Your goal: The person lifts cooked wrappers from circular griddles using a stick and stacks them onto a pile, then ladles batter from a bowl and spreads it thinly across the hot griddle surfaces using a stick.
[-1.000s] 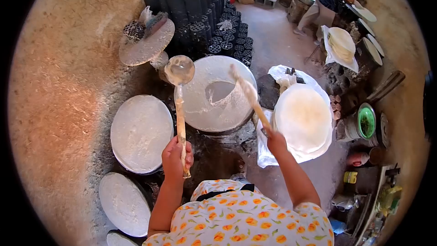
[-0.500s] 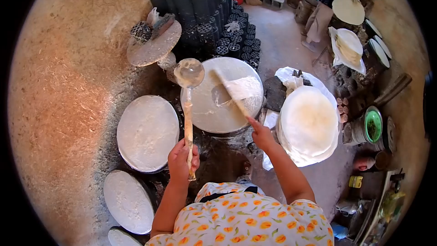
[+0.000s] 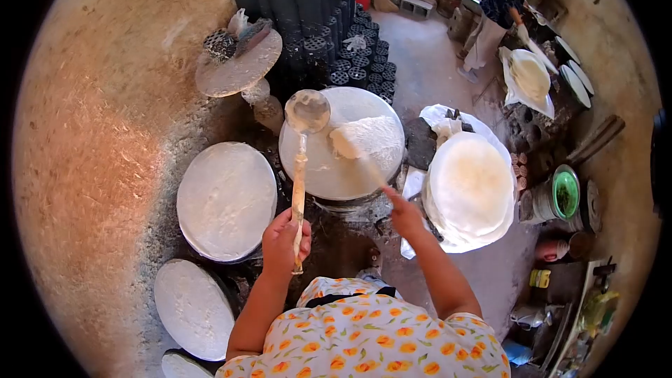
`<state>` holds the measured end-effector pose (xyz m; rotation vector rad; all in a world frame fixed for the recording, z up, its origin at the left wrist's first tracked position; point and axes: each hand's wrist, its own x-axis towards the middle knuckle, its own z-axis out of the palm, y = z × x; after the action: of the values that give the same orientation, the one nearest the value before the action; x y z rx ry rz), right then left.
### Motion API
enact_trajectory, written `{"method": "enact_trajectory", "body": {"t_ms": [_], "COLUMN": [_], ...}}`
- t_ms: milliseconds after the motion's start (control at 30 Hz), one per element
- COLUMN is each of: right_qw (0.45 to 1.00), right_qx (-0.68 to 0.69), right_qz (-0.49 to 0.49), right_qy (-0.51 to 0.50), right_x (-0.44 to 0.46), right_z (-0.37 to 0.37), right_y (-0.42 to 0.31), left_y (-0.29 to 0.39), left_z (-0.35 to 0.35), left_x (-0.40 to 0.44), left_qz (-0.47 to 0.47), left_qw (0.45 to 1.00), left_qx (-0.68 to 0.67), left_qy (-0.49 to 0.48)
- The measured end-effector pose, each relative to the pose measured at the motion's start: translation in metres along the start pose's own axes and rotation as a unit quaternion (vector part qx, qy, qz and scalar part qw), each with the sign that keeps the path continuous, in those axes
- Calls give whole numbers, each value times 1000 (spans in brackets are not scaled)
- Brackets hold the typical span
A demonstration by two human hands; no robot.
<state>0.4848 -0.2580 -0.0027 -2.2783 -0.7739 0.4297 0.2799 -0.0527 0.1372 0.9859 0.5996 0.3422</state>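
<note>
My left hand (image 3: 285, 241) is closed around the wooden handle of a ladle (image 3: 308, 111), whose round bowl hangs over the left part of a round griddle (image 3: 318, 180). My right hand (image 3: 406, 217) grips a wooden paddle (image 3: 346, 144), blurred along its handle. The paddle's broad end is over the griddle, at the lower left edge of a wrinkled white batter patch (image 3: 374, 131). A thinner white layer covers much of the griddle's surface. To the right of my right hand lies a stack of round white sheets (image 3: 470, 185) on white plastic.
White-topped round vessels (image 3: 227, 203) stand on the left. Black honeycomb coal briquettes (image 3: 308, 10) are piled behind the griddle, near a round lid (image 3: 241, 66). Another person (image 3: 490, 17) stands at the back right beside a second stack (image 3: 530, 77). A green basin (image 3: 565, 192) sits at right.
The paddle's broad end has turned and now shows beside the batter patch. My left hand and the ladle shifted slightly right. The other person's round sheet moved down toward the far stack.
</note>
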Motion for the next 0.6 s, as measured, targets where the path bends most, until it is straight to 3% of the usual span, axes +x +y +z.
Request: {"method": "enact_trajectory", "body": {"t_ms": [67, 133, 200, 267, 333, 367, 467, 567, 600], "right_qw": [990, 992, 998, 997, 994, 997, 996, 994, 997], "right_qx": [13, 28, -26, -41, -55, -29, 44, 75, 19], "right_qz": [-39, 9, 62, 56, -16, -53, 38, 76, 61], "right_qy": [136, 124, 13, -27, -93, -47, 70, 16, -33], "right_x": [2, 3, 10, 8, 0, 1, 30, 43, 41], "right_z": [-7, -3, 20, 20, 15, 16, -3, -20, -17], "right_y": [28, 21, 0, -32, -44, -21, 19, -4, -15], "left_y": [3, 1, -4, -5, -5, -5, -6, -9, -8], "left_z": [-5, -7, -5, -6, -9, -13, -22, -24, -23], "left_x": [-3, -6, -1, 4, 7, 7, 12, 24, 30], "left_qz": [5, 4, 4, -4, -12, -12, -11, -8, -9], "left_qw": [1000, 999, 999, 998, 997, 996, 994, 992, 990], "left_qx": [19, 40, 29, 42, 57, 77, 101, 118, 131], "left_qy": [3, 5, 29, 39, 49, 49, 50, 50, 51]}}
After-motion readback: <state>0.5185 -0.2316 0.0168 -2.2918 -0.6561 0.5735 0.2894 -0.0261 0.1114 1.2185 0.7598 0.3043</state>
